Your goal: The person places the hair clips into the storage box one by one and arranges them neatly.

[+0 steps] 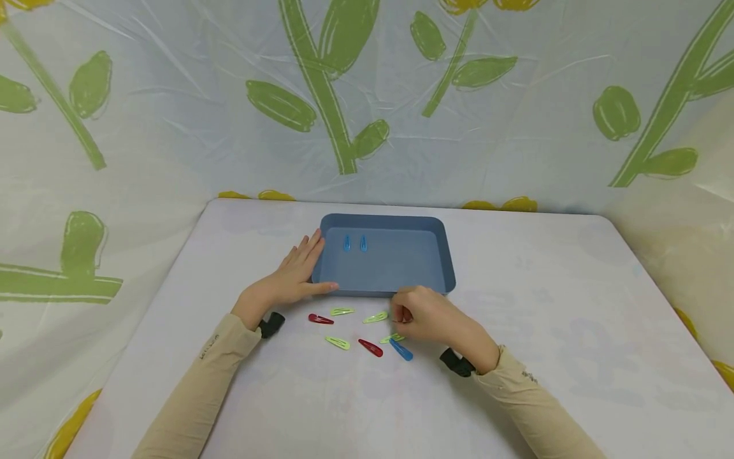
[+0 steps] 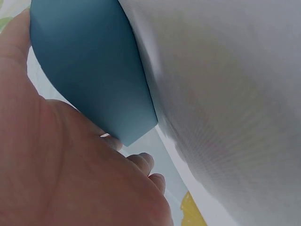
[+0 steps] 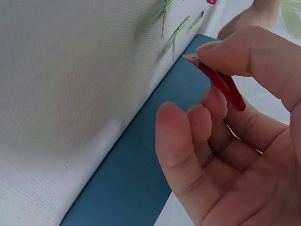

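Observation:
My right hand (image 1: pixel 427 313) pinches a red snap hair clip (image 3: pixel 221 84) between thumb and finger, just off the near wall of the blue-grey tray (image 1: pixel 395 271); in the head view the clip is hidden by the hand. With its fingers straight, my left hand (image 1: pixel 292 274) rests along the tray's left side, thumb at the near rim. Two blue hair clips (image 1: pixel 346 243) lie side by side inside the tray, toward the back left. In front of it are two red clips, one of them a red clip (image 1: pixel 370 347) nearer me, several yellow-green clips (image 1: pixel 338 343) and a blue clip (image 1: pixel 401 349).
A white cloth covers the table (image 1: pixel 550 319). Behind it hangs a pale curtain (image 1: pixel 201 95) printed with green leaves and yellow flowers. The blue clip near my right hand overlaps a yellow-green clip (image 1: pixel 393 337).

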### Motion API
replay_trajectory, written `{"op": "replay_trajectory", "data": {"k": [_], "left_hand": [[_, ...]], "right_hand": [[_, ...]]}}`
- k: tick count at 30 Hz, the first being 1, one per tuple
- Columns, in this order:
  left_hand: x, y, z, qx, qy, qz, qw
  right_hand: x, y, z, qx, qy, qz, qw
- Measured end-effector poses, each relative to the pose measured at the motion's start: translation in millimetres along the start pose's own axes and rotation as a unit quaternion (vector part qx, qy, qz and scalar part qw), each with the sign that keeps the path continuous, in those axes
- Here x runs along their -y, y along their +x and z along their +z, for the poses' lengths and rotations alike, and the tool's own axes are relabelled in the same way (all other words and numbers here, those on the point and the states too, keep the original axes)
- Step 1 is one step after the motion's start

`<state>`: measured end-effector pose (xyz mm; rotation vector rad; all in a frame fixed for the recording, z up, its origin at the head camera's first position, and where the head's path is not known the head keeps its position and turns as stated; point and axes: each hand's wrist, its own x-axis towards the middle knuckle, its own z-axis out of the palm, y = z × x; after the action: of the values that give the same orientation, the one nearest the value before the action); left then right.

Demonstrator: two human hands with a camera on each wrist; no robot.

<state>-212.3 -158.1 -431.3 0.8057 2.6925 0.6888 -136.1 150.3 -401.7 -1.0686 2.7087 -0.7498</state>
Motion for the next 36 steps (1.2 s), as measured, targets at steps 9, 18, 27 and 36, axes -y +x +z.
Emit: {"op": "replay_trajectory", "data": {"k": [9, 18, 27, 36], "left_hand": [[-1.5, 0.0, -0.5, 0.006, 0.002, -0.01, 0.9999], [-3.2, -1.4, -1.1, 0.006, -0.002, -0.012, 0.9999], [-1.6, 0.1, -0.4, 0.005, -0.002, -0.009, 1.0], [-1.9, -0.6, 0.1, 0.008, -0.008, -0.014, 0.9998]], "right_hand": [[-1.3, 0.2, -1.3, -0.005, 0.001, -0.016, 0.9999], [2.2, 0.0, -3.1, -0.002, 0.024, -0.039, 0.999], [3.0, 0.2, -2.9, -0.008, 0.027, -0.047, 0.9985], [0.7, 0.7, -1.7, -0.006, 0.03, -0.046, 0.9985]]}}
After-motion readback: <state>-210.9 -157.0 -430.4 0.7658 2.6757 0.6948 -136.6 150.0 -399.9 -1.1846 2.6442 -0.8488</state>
